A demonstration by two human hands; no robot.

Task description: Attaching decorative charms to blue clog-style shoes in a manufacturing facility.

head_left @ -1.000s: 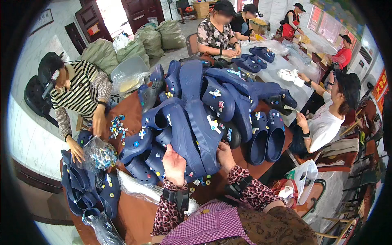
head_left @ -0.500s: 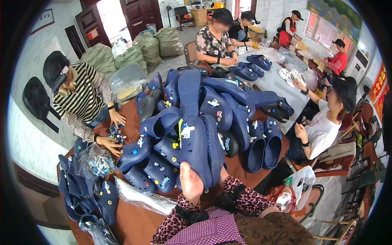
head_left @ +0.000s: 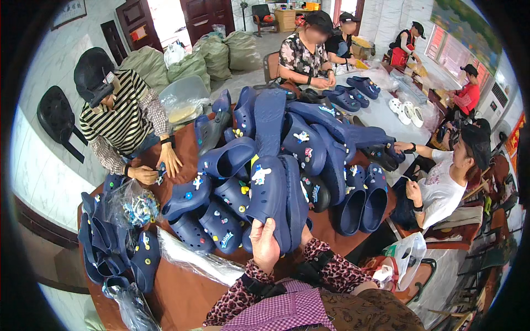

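Lt-blue lettering (head_left: 227,239) on navy clog (head_left: 214,218); wall sign (head_left: 69,12), red banner (head_left: 518,134): chars illeg.

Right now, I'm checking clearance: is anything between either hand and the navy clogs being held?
Nothing visible blocks the left hand: it touches the near end of the held navy clogs. The right hand is partly hidden by them; contact there is unclear.

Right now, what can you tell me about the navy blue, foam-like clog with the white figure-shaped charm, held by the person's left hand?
The navy blue, foam-like clog looks smooth and matte, with a rounded upper bearing a white figure-shaped charm. It is held on its side above the brown table, in front of the clog pile. The left hand grips its near end, and a second navy clog lies alongside, on its right. Its inside is not visible.
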